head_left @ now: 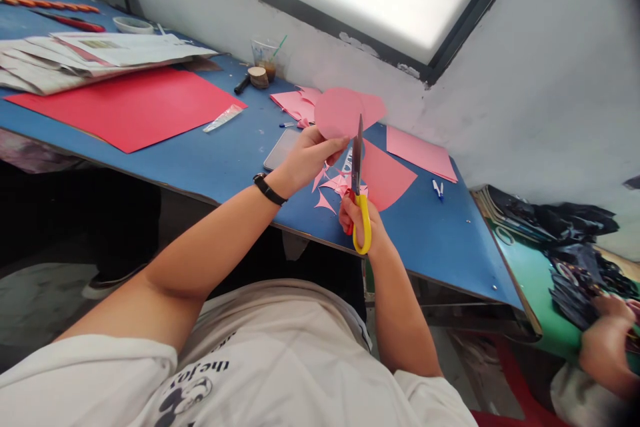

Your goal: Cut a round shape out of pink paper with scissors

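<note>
My left hand (316, 155) is closed on the lower edge of a rounded piece of pink paper (339, 111), held up above the table. My right hand (361, 217) grips scissors (357, 170) with red and yellow handles. Their blades point upward beside the right edge of the paper and look close together. Small pink paper scraps (326, 201) lie on the blue table (240, 167) below my hands. A larger pink sheet with a curved edge (387, 177) lies just right of the blades.
Left stand a red sheet (145, 107) and stacked newspapers (100, 57). A plastic cup (265, 57) is near the wall. Folded pink paper (423, 152) and blue-white pens (438, 189) lie right. Another person's hand (615, 310) is over the green table (535, 280).
</note>
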`<state>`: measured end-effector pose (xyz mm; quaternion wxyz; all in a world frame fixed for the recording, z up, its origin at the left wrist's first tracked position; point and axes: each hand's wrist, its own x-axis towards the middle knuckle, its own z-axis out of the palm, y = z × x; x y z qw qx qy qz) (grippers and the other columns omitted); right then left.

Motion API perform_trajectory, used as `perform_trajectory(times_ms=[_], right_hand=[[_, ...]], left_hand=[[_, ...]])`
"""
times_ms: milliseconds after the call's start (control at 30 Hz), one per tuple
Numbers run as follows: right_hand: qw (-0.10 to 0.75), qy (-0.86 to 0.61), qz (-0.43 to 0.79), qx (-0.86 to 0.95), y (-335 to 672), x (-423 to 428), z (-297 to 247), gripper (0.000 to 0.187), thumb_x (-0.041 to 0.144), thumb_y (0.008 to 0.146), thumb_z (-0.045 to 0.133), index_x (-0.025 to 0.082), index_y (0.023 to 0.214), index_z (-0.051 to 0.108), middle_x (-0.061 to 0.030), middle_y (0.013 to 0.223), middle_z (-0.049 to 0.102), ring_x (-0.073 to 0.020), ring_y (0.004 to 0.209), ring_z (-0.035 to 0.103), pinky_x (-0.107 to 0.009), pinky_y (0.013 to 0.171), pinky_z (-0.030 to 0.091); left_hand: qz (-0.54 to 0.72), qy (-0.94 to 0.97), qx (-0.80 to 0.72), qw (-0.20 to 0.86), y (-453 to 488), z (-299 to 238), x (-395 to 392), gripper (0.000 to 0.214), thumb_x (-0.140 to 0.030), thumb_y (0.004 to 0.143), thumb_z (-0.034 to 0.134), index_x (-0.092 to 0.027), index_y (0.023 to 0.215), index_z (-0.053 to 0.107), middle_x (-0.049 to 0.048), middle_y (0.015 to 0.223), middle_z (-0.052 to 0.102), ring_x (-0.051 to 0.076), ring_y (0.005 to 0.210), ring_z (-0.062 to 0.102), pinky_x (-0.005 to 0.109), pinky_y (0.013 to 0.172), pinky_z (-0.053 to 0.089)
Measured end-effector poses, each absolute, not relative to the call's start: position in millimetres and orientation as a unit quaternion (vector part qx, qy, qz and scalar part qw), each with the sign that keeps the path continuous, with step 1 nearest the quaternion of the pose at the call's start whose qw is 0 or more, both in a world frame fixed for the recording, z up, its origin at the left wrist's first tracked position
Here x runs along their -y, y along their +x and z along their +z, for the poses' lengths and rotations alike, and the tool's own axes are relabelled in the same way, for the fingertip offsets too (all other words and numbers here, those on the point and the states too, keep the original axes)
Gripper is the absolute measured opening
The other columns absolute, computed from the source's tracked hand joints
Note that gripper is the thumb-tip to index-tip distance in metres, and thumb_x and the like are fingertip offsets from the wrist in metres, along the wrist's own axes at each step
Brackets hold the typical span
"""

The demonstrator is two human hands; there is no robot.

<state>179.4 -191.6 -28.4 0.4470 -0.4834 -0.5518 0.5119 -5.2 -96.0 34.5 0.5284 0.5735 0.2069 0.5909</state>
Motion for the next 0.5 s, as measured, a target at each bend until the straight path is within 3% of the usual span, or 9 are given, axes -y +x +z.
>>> perform_trajectory(times_ms=[233,500], right_hand=[[0.447,-0.464,0.536,0.545,171.3,194.2,-18.0,0.082,0.104,0.084,0.084,0.030,0.077,0.049,0.0083,0.059,0.039,-0.0131,0.052,0.037,-0.031,0.050,0.035],[0.444,-0.465,0.550,0.533,169.0,194.6,-13.1,0.074,0.092,0.087,0.087,0.031,0.078,0.046,0.0087,0.057,0.042,-0.0129,0.050,0.041,-0.029,0.048,0.038]], left_hand=[[0.572,0.583,-0.207,0.539,-3.6,33.8,98.3,0.047,-0.048,0.085,0.096,-0.023,0.070,0.059,-0.0011,0.069,0.053,0.014,0.066,0.048,0.031,0.063,0.040],[0.559,0.579,-0.213,0.555,-3.4,32.1,98.3,0.039,-0.048,0.087,0.096,-0.022,0.077,0.069,-0.0007,0.071,0.056,0.014,0.068,0.051,0.031,0.062,0.042]])
